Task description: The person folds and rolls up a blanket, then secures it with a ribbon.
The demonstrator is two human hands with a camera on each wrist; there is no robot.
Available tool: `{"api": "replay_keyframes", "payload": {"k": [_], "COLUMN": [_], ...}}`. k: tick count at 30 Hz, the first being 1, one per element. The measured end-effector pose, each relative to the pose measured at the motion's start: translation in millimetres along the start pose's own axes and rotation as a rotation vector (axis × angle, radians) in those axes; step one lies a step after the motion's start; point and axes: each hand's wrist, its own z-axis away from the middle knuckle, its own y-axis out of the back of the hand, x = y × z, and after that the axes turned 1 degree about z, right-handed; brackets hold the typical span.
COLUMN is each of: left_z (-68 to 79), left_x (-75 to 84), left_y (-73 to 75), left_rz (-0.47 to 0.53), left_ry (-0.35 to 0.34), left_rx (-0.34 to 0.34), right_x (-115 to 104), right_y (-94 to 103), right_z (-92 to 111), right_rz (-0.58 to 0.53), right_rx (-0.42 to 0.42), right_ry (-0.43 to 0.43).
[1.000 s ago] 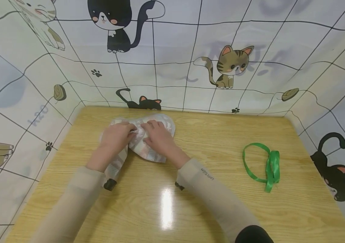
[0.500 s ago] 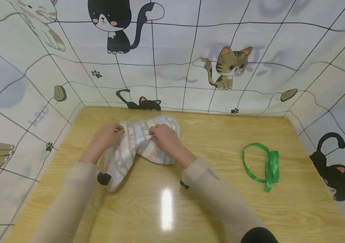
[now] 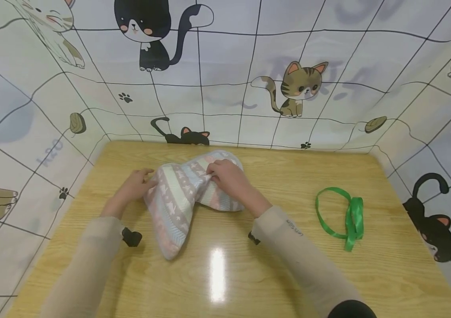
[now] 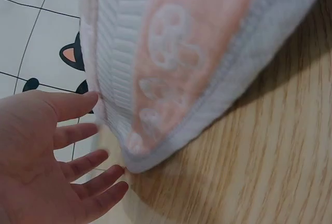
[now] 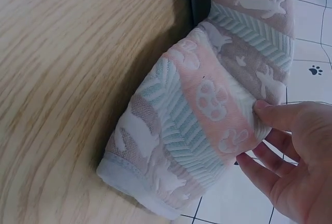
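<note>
A quilted cloth (image 3: pixel 173 194) in pastel stripes lies bunched at its middle on the table, two lobes spreading from the gather. My right hand (image 3: pixel 229 176) pinches it near that gather. In the right wrist view, the thumb and fingers of the right hand (image 5: pixel 306 156) hold a fold of the cloth (image 5: pixel 207 94), which shows white animal figures on pink and grey-mauve bands. At the cloth's left edge is my left hand (image 3: pixel 134 185). The left wrist view shows that left hand (image 4: pixel 46 151) with fingers spread beside the pale-bordered cloth (image 4: pixel 176 53), gripping nothing.
A looped green ribbon (image 3: pixel 354 216) lies on the right side of the wooden table (image 3: pixel 289 265). Behind and at both sides stands a white sheet (image 3: pixel 225 57) printed with cats and grid lines.
My left hand has come off the cloth's middle and moved left. The right hand has shifted right, still pinching. The cloth has moved right, its left lobe spread out more fully.
</note>
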Motion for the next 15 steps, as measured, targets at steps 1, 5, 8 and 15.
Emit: {"api": "replay_keyframes", "payload": {"k": [1,5,8,15], "left_z": [-1.6,-7.0,-10.4,-10.3], "left_x": [0.1,3.1,7.9,23.8], "left_y": [-1.0,-4.0,-5.8,-1.9], "left_rz": [0.025,0.108,0.152,0.114], "left_ry": [-0.006,-0.014,-0.026,0.03], "left_rx": [-0.002,-0.008,-0.009,0.056], "right_x": [1,5,6,13], "right_y": [1.0,2.3,2.7,3.1], "right_z": [1,3,4,5], "right_rz": [-0.002,0.015,0.031,0.053], "right_rx": [0.002,-0.001,-0.002,0.0], "right_ry": [0.001,0.001,0.0,-0.008]}}
